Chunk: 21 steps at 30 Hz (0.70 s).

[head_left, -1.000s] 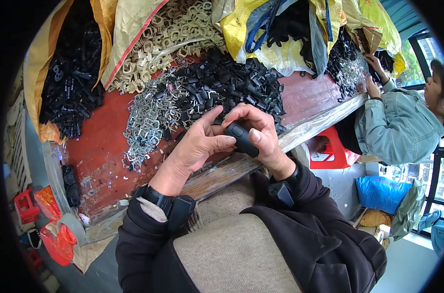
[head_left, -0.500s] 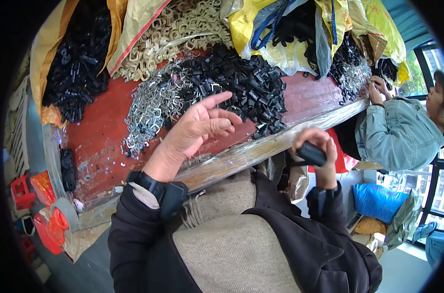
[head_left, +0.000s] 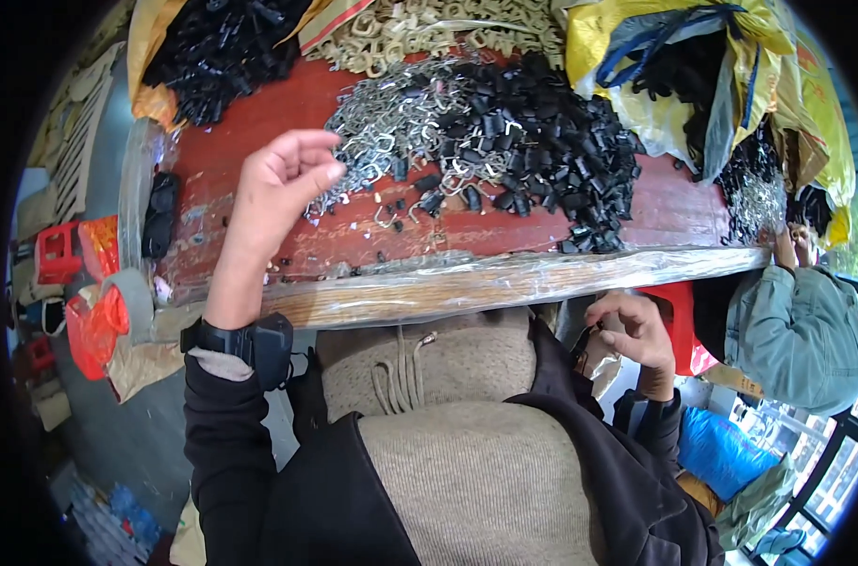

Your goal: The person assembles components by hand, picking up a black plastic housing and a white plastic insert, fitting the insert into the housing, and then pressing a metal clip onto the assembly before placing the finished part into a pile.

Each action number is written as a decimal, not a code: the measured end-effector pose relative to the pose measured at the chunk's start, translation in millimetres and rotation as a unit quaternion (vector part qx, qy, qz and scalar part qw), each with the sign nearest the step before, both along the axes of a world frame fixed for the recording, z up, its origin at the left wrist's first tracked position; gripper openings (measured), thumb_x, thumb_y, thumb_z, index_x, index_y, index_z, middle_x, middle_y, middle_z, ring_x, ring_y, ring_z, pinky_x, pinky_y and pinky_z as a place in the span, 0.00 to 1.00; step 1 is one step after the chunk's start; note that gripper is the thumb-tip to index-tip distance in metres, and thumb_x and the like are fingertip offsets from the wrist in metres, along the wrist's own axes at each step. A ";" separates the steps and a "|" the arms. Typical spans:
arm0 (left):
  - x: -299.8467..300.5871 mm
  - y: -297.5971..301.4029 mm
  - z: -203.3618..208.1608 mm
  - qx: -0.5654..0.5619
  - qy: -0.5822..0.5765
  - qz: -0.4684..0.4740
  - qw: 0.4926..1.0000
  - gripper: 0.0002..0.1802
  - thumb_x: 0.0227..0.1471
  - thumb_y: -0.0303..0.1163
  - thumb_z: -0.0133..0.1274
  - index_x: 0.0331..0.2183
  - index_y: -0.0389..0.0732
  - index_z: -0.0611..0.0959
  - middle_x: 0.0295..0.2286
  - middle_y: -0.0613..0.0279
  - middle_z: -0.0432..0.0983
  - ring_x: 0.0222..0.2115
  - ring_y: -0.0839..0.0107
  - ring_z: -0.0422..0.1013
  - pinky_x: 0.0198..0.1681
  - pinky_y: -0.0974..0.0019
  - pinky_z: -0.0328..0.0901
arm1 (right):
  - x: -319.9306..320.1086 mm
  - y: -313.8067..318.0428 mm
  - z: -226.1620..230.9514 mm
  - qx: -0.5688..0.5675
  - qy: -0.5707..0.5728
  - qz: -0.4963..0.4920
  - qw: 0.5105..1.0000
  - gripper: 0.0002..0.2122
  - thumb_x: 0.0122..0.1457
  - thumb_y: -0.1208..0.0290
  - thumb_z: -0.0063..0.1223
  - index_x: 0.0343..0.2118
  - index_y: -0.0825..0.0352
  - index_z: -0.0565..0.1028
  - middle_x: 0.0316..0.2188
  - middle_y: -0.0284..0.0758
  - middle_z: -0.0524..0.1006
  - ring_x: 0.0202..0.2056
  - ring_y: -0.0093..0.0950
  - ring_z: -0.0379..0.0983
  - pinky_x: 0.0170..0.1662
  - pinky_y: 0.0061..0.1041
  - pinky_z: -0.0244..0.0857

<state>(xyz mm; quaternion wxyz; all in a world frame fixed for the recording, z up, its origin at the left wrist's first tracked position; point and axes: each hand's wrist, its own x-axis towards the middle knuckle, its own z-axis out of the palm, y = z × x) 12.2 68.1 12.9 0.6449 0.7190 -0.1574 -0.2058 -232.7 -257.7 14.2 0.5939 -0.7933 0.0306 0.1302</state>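
Observation:
My left hand (head_left: 280,179) hovers over the red table (head_left: 250,123) with its fingers loosely curled and nothing in it. Its fingertips are close to the near end of a pile of silver metal clips (head_left: 382,118). A larger heap of black plastic parts (head_left: 542,141) lies to the right of the clips. My right hand (head_left: 632,335) is down below the table's plastic-wrapped front edge (head_left: 467,283), at my right side, over the mouth of a beige bag (head_left: 601,366). A dark sliver shows under its fingers; whether it grips anything is unclear.
A sack of black parts (head_left: 222,47) and a heap of beige parts (head_left: 420,28) lie at the back, with yellow bags (head_left: 693,57) at the right. Another person in a denim jacket (head_left: 797,325) works at the table's right end. A red stool (head_left: 685,330) stands beneath it.
My hands parted. The right hand carried the black plastic piece down past the table edge to my right side. The left hand opened and moved up and left toward the silver clips.

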 end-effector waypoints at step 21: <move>-28.9 -9.1 4.1 0.137 -0.347 -0.125 0.919 0.06 0.37 0.25 0.49 0.25 0.37 0.75 0.22 0.58 0.68 0.22 0.62 0.67 0.24 0.66 0.62 | 44.9 48.8 1.4 0.151 -0.031 0.008 0.988 0.15 0.44 0.67 0.53 0.31 0.73 0.69 0.27 0.36 0.68 0.23 0.21 0.66 0.26 0.15 0.59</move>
